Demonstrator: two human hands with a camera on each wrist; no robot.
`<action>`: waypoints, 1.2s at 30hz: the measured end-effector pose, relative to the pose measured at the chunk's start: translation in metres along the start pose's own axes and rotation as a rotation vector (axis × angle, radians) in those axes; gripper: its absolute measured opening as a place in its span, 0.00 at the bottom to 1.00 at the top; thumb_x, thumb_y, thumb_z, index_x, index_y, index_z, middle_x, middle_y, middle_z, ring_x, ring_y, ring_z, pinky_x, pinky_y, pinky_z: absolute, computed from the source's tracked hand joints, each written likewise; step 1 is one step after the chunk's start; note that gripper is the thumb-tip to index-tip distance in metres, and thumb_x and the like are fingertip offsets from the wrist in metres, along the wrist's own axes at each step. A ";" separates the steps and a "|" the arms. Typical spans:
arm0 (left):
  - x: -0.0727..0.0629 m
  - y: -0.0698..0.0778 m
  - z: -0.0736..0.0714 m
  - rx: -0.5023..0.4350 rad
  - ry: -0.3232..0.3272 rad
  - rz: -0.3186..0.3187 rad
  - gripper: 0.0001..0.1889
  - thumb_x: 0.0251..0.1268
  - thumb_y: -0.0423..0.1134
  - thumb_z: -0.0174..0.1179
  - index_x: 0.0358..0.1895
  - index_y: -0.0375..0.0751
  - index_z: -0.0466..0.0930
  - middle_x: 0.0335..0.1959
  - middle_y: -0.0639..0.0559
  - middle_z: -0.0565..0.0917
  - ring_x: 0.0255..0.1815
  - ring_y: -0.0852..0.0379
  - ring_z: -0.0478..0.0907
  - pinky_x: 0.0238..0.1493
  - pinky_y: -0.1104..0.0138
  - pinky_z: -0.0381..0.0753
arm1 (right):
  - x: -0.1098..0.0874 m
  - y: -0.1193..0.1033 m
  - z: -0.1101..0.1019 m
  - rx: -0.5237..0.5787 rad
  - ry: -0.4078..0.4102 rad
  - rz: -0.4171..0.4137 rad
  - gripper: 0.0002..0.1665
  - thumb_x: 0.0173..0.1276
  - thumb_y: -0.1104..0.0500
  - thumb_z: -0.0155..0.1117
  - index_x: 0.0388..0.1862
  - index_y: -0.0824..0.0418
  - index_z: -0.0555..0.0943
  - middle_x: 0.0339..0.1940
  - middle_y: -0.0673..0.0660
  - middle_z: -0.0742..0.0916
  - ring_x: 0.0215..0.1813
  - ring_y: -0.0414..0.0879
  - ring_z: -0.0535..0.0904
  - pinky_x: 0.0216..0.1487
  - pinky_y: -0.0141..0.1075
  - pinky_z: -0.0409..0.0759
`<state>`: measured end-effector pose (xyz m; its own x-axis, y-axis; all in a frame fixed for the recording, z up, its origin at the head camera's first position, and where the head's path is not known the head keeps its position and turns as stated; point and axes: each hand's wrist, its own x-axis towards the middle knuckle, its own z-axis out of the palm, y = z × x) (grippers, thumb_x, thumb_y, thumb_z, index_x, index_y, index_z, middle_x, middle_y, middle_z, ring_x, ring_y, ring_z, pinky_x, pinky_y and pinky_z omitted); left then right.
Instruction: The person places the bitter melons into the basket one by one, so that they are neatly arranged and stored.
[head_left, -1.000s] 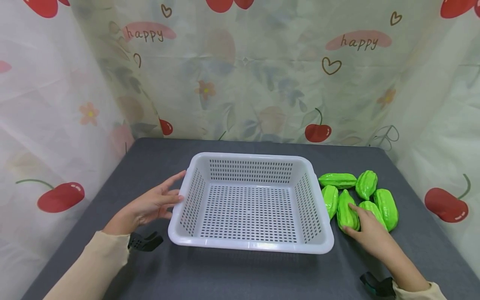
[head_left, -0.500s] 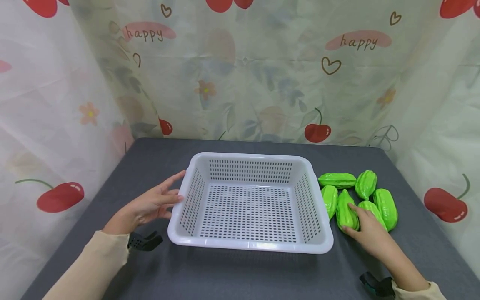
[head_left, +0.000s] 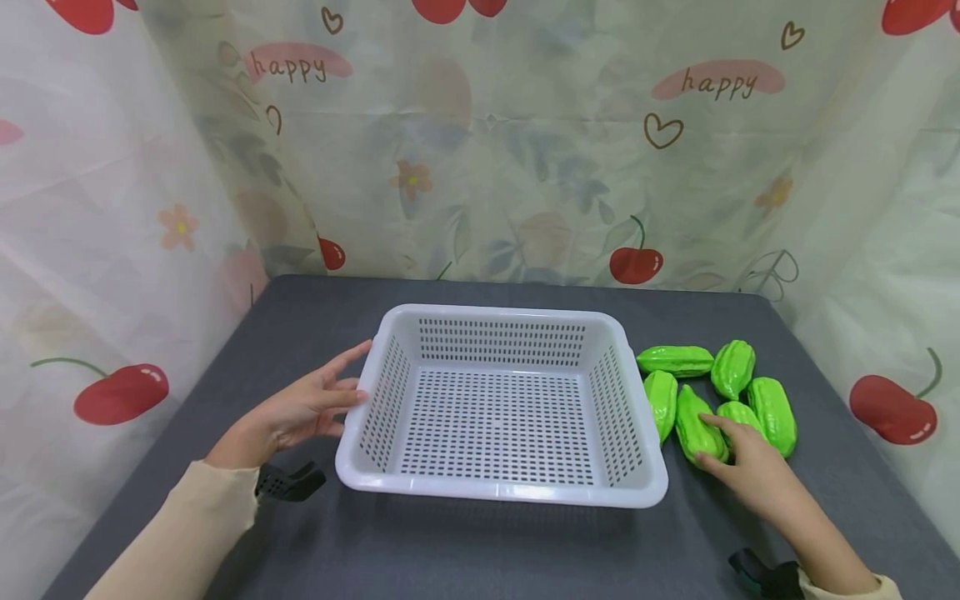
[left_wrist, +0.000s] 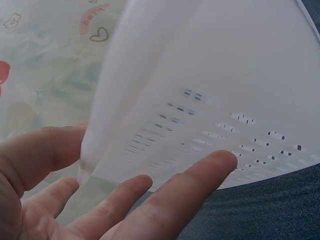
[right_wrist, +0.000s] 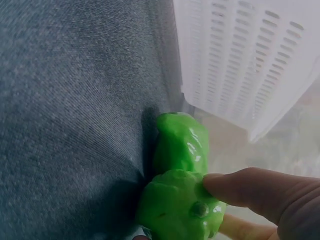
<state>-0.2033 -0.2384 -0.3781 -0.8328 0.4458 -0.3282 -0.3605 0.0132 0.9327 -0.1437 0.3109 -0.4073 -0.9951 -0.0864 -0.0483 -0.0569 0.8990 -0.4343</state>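
A white perforated plastic basket (head_left: pixel 498 490) stands mid-table. My left hand (head_left: pixel 311 408) is at its left side, fingers fairly straight and touching the rim and outer wall; the left wrist view shows the fingers (left_wrist: pixel 185 195) against the slotted wall. To the basket's right lie several glossy bright-green ridged gourds. My right hand (head_left: pixel 750 467) holds the nearest gourd (head_left: pixel 697 429) between thumb and fingers, its narrow end pointing away. In the right wrist view the thumb presses on the held gourd (right_wrist: pixel 175 205), with another gourd (right_wrist: pixel 180 145) behind it.
Other gourds sit close around the held one: one lying sideways (head_left: pixel 675 361) at the back, one (head_left: pixel 661 400) beside the basket wall, and one (head_left: pixel 772 417) to the right. The dark grey table (head_left: pixel 480 550) meets a printed curtain (head_left: pixel 487 167) behind.
My right hand has shifted slightly right, drawing the held gourd with it, and the gourd has turned a little. The left hand and basket have stayed put.
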 end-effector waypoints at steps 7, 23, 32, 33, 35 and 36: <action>0.000 0.000 0.000 0.004 -0.005 0.001 0.47 0.67 0.29 0.57 0.77 0.66 0.37 0.73 0.34 0.61 0.56 0.38 0.79 0.49 0.39 0.78 | -0.008 -0.001 -0.008 0.002 0.029 0.004 0.30 0.66 0.54 0.65 0.65 0.63 0.73 0.42 0.68 0.82 0.34 0.56 0.77 0.33 0.46 0.75; -0.001 0.001 0.000 0.010 -0.015 0.012 0.47 0.67 0.30 0.58 0.78 0.65 0.36 0.72 0.34 0.62 0.56 0.40 0.79 0.49 0.39 0.78 | -0.011 0.002 -0.017 0.018 0.053 0.026 0.33 0.60 0.50 0.71 0.62 0.61 0.75 0.58 0.75 0.78 0.44 0.63 0.82 0.36 0.49 0.78; 0.000 0.002 0.001 0.001 -0.010 0.003 0.48 0.67 0.29 0.58 0.77 0.66 0.37 0.73 0.34 0.61 0.57 0.39 0.79 0.49 0.38 0.77 | -0.011 0.005 -0.021 0.030 0.071 0.000 0.38 0.52 0.59 0.76 0.63 0.62 0.73 0.60 0.75 0.75 0.45 0.68 0.82 0.39 0.56 0.81; 0.000 0.002 0.001 0.001 -0.009 0.003 0.48 0.67 0.29 0.58 0.78 0.65 0.37 0.73 0.34 0.61 0.57 0.39 0.79 0.49 0.38 0.77 | -0.011 0.005 -0.022 0.025 0.076 0.005 0.38 0.53 0.60 0.76 0.63 0.62 0.72 0.59 0.75 0.75 0.44 0.68 0.82 0.38 0.55 0.81; 0.000 0.002 0.002 -0.005 -0.007 -0.002 0.48 0.67 0.29 0.58 0.77 0.66 0.37 0.73 0.34 0.61 0.57 0.39 0.79 0.49 0.38 0.77 | -0.011 0.003 -0.024 0.014 0.085 0.016 0.38 0.54 0.59 0.75 0.63 0.62 0.72 0.59 0.75 0.75 0.44 0.67 0.81 0.37 0.55 0.81; 0.000 0.002 0.002 -0.006 -0.008 -0.003 0.48 0.67 0.29 0.57 0.77 0.66 0.37 0.73 0.34 0.61 0.57 0.39 0.79 0.49 0.38 0.77 | -0.011 0.003 -0.025 0.007 0.091 0.022 0.38 0.54 0.58 0.75 0.63 0.62 0.71 0.58 0.75 0.76 0.44 0.67 0.81 0.36 0.54 0.80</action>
<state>-0.2031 -0.2370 -0.3760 -0.8285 0.4528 -0.3294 -0.3653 0.0088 0.9309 -0.1352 0.3253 -0.3851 -0.9993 -0.0270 0.0240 -0.0349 0.8972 -0.4402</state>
